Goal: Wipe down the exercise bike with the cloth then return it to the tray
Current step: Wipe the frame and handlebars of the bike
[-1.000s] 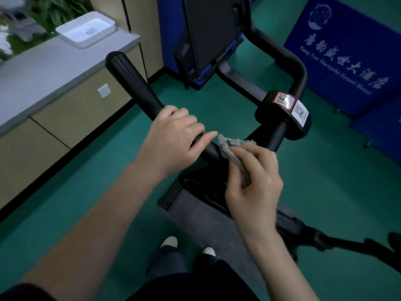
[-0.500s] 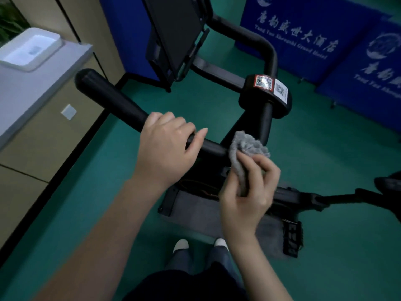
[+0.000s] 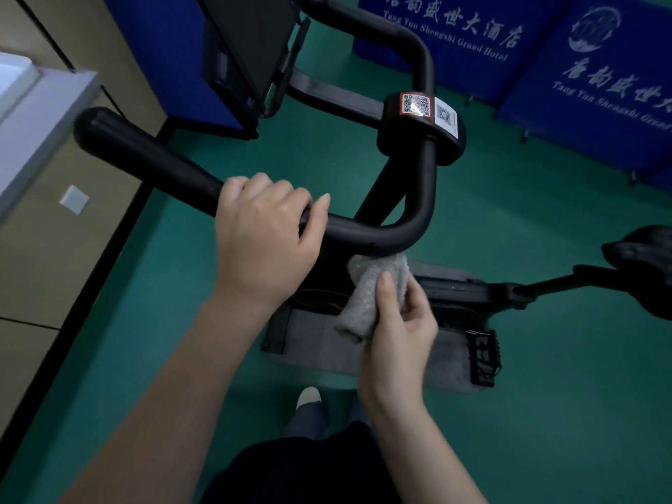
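- Green floor (image 3: 545, 376) is running under everything; a person's shoe toe (image 3: 309, 396) is showing at the bottom.
- Blue banners (image 3: 600, 85) with white lettering are standing along the far right.
- Black exercise bike (image 3: 400, 183) is standing mid-frame, with its dark console (image 3: 251, 38) up top, saddle (image 3: 640, 256) sticking out at the right edge and one pedal (image 3: 483, 358) low on the right.
- Grey-topped table (image 3: 54, 114) is sitting at the left, well apart from both hands.
- Handlebar (image 3: 152, 154) is angling from upper left down to a bend near the stem.
- Left hand (image 3: 262, 241) is wrapping the handlebar from above, grip closed round the bar, forefinger lying along it.
- Right hand (image 3: 396, 329) is holding up the cloth just below the bend, grip pinching it with the thumb on the near side and the fingers curling behind.
- Grey cloth (image 3: 367, 289) is hanging bunched in that pinch, its upper end looking to be touching the underside of the bend.
- White tray (image 3: 14, 76) is resting on the table's far end, mostly cut off by the frame edge.
- Two code stickers (image 3: 416, 104) are sitting on the stem clamp.
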Motion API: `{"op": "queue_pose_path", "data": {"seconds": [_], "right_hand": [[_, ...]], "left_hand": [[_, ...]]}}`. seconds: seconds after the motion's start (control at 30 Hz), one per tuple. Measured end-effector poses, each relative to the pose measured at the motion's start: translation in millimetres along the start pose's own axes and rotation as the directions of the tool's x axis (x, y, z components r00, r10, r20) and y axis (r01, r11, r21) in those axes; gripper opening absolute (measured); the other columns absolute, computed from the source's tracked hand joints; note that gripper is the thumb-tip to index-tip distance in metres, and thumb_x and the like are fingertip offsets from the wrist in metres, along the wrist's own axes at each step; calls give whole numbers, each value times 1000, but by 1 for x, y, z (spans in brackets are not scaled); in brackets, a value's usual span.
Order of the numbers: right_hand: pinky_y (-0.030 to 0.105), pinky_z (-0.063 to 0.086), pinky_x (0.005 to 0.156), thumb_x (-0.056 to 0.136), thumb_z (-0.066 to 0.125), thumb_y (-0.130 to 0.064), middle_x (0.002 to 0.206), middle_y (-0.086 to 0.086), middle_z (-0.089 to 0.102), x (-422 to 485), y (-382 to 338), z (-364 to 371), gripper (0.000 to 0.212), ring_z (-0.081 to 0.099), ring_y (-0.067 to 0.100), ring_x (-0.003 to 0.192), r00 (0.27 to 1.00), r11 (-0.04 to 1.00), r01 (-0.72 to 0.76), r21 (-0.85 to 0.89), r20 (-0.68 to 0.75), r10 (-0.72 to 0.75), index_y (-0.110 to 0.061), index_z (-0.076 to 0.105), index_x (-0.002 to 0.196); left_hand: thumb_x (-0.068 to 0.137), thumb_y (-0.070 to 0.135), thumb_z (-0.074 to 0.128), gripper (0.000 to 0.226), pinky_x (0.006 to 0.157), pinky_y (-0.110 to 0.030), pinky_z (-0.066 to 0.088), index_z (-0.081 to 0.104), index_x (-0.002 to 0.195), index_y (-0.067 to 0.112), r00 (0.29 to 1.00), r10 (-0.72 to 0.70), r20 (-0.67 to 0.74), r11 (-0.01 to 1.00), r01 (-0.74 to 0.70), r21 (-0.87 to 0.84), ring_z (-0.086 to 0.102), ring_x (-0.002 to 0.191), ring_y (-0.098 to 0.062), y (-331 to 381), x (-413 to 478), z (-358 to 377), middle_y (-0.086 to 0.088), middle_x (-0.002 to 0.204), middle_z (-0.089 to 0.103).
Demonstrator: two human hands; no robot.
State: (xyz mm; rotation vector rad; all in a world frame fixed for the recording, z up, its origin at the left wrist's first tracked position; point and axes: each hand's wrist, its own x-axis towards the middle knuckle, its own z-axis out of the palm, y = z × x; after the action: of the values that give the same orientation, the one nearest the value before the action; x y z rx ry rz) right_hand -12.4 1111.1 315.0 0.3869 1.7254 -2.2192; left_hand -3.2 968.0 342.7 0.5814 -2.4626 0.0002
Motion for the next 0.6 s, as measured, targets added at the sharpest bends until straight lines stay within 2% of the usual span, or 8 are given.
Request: {"op": "queue_pose_path", "data": {"seconds": [0.13, 0.23, 0.3, 0.37, 0.47, 0.53, 0.6], "right_hand": [[35, 51, 83, 96, 52, -4, 93, 11, 69, -6, -2, 26, 14, 64, 22, 87, 973, 976, -155, 152, 196, 124, -2, 63, 104], [35, 51, 80, 95, 51, -1, 91, 15, 67, -11, -1, 40, 11, 62, 23, 84, 931, 948, -257, 186, 311, 191, 0, 61, 99], [34, 52, 79, 94, 50, 0, 90, 15, 67, -9, -3, 41, 12, 64, 21, 80, 913, 928, -310, 204, 337, 231, 0, 61, 99], [28, 54, 72, 94, 50, 1, 83, 10, 69, -3, -7, 36, 12, 65, 16, 74, 918, 918, -323, 229, 310, 246, 0, 62, 97], [19, 53, 59, 94, 47, 7, 70, 1, 70, 6, -15, 21, 17, 66, 8, 63, 956, 916, -267, 301, 200, 214, 0, 63, 91], [20, 55, 62, 93, 48, 7, 76, 3, 73, 13, -21, 10, 18, 68, 11, 69, 980, 920, -199, 336, 92, 178, 1, 64, 98], [29, 58, 77, 93, 53, 3, 92, 12, 74, 18, -22, 2, 20, 69, 20, 85, 993, 942, -108, 318, -6, 116, 3, 63, 110]], "left_hand": [[99, 35, 41, 46, 76, -35, 30, 60, 65, 11, 1000, 17, -7, 1000, -17, 15, 50, 66, -25, -1, 0, 0, -3, 61, 58], [99, 35, 41, 46, 76, -35, 31, 61, 66, 11, 1000, 15, -15, 1000, -14, 20, 51, 67, -26, -1, 1, 0, -4, 63, 59], [99, 35, 41, 45, 76, -35, 31, 61, 66, 11, 1000, 12, -20, 1000, -12, 19, 50, 67, -26, -1, 1, 0, -4, 62, 58], [99, 34, 42, 45, 75, -35, 31, 60, 65, 11, 1000, 13, -22, 1000, -13, 17, 50, 66, -25, -1, 1, 0, -3, 61, 57], [99, 33, 42, 45, 75, -34, 31, 59, 64, 11, 1000, 14, -28, 1000, -14, 7, 49, 64, -24, 0, 0, 0, -3, 60, 56], [99, 34, 41, 46, 75, -34, 31, 59, 64, 10, 1000, 7, -22, 1000, -7, 0, 49, 64, -24, 0, -1, 0, -3, 60, 56], [99, 34, 41, 46, 77, -34, 32, 60, 65, 10, 1000, -5, -11, 1000, 5, -2, 50, 65, -24, 1, -1, 0, -2, 61, 57]]}}
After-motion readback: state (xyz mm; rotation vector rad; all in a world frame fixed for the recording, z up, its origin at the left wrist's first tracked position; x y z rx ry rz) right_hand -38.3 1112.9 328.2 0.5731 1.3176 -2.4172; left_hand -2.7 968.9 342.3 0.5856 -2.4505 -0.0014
